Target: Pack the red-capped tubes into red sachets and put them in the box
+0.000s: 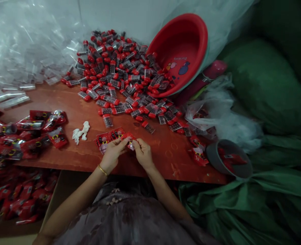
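Observation:
My left hand (112, 153) and my right hand (143, 153) meet at the near edge of the wooden table (71, 102), both pinching one small red packet (129, 139). Under my left fingers lies a short fan of flat red packets (109, 136). A gold bangle sits on my left wrist. A big heap of small clear tubes with red caps (119, 68) spreads across the far middle of the table. Two loose tubes (148, 126) lie just beyond my hands.
A red basin (188, 37) leans tipped at the back right. Filled red packets (30, 131) pile at the left, more in a box (15, 197) below. Clear plastic bags (20, 44) back left. A small white figure (81, 132), a grey cup (228, 158), green sacks (265, 85) right.

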A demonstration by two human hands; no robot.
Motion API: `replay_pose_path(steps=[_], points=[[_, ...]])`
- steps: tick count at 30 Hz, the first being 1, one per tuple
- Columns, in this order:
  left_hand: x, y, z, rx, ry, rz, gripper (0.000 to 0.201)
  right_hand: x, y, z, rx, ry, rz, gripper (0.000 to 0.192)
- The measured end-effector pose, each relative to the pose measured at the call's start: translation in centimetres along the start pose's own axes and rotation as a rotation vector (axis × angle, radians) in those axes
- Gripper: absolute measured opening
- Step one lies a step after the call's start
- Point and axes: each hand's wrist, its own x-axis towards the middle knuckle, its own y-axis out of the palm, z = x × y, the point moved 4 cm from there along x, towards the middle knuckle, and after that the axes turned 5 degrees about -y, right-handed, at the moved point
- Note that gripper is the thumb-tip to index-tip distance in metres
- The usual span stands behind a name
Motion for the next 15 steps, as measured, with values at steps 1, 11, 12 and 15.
replay_pose_path(steps=[1,11,12,15], points=[[0.1,-0.1,0.0,-0.009,-0.078,0.014,0.043,0.2,0.0,0.1,-0.01,-0.022,0.017,0.03],[1.2,-1.0,-1.5,-0.09,-0.053,-0.062,0.041,5.1,-4.5,-4.0,-0.713,-0.077,-0.01,0.044],[1.1,-1.0,-1.5,-0.121,-0.078,-0.048,0.04,5.4,-5.0,-4.8,-0.786,-0.054,0.0,0.043],[0.8,-1.0,-1.4,-0.189,-0.15,-0.013,0.036,5.0,-5.5,-5.8,-0.791,-0.076,0.058,0.035]])
